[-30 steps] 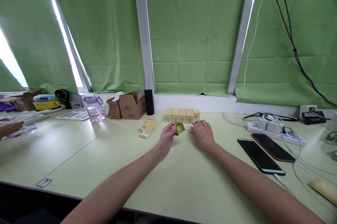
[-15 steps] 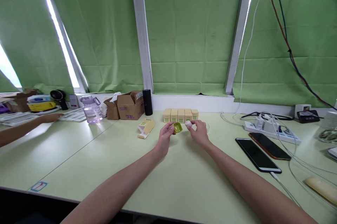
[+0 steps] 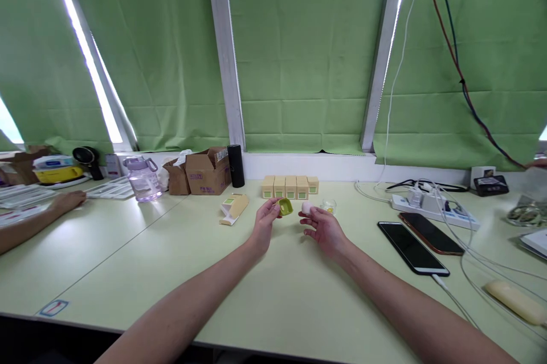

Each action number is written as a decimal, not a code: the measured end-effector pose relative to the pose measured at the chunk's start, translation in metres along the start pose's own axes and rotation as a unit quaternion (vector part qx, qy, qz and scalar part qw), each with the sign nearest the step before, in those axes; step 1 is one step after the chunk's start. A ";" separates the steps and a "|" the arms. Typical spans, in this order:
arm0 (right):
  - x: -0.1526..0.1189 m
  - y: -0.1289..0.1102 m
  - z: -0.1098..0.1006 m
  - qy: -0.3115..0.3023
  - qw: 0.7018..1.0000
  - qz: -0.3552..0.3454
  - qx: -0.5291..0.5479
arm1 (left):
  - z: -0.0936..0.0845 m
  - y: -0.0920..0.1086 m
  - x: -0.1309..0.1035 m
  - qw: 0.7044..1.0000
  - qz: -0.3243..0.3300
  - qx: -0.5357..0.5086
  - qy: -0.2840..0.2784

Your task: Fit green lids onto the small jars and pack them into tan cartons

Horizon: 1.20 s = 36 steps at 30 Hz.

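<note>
My left hand (image 3: 265,221) is closed on the edge of a small olive-green square cup (image 3: 285,207), its hollow side turned towards me. Between thumb and fingers of my right hand (image 3: 325,230) sits a small round white piece (image 3: 306,208), a short gap to the right of the cup; its kind is too small to make out. Just beyond that hand a small clear glass cup (image 3: 329,206) with something yellow in it stands on the table. Behind both hands is a row of small tan boxes (image 3: 290,187). An opened tan carton (image 3: 234,208) lies left of my left hand.
On the right are two phones (image 3: 413,247), a power strip (image 3: 436,210) and loose white cables. A purple water bottle (image 3: 143,180), cardboard boxes (image 3: 207,173) and a black cylinder (image 3: 235,166) stand at the back left. Another person's hand (image 3: 68,201) rests by white trays at far left.
My right hand has turned, its lower fingers now spread below the white piece, and the clear cup shows more fully. The other person's hand at left has drawn back slightly.
</note>
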State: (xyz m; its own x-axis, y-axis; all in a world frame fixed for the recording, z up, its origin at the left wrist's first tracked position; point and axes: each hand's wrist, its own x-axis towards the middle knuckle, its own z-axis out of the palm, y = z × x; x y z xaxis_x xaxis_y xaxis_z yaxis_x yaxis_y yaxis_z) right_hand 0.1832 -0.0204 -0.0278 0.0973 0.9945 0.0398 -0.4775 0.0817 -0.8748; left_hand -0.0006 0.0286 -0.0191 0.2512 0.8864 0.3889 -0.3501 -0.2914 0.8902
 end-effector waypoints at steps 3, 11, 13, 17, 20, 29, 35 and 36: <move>-0.004 -0.004 0.002 -0.009 1.000 -0.001 -0.007 | 0.000 0.000 0.000 1.000 0.002 0.008 0.007; -0.010 -0.012 0.004 -0.019 0.999 -0.029 -0.035 | 0.001 0.000 0.000 1.000 0.000 0.016 0.000; -0.010 -0.012 0.004 -0.018 0.999 -0.035 -0.032 | 0.001 -0.001 0.000 1.000 -0.001 0.016 -0.004; -0.011 -0.012 0.003 -0.014 0.998 -0.055 -0.032 | 0.002 0.000 -0.001 1.000 0.005 0.022 -0.009; -0.011 -0.012 0.004 -0.011 0.997 -0.066 -0.032 | 0.003 0.001 -0.002 1.000 0.006 0.023 -0.011; -0.008 -0.011 0.005 -0.012 0.999 -0.044 -0.028 | 0.004 0.002 -0.004 1.000 0.000 0.029 -0.009; -0.006 -0.012 0.004 -0.022 0.999 -0.031 -0.011 | 0.008 0.007 -0.005 0.999 0.004 0.052 -0.002; -0.007 -0.012 0.005 -0.025 0.999 -0.038 -0.010 | 0.008 0.008 -0.005 0.998 0.005 0.055 -0.001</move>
State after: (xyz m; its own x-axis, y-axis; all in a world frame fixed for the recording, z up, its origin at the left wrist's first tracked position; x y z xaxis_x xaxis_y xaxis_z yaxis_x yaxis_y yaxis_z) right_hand 0.1841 -0.0280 -0.0152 0.0883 0.9875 0.1308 -0.4523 0.1567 -0.8780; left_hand 0.0028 0.0189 -0.0124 0.2507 0.8826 0.3977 -0.2511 -0.3375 0.9072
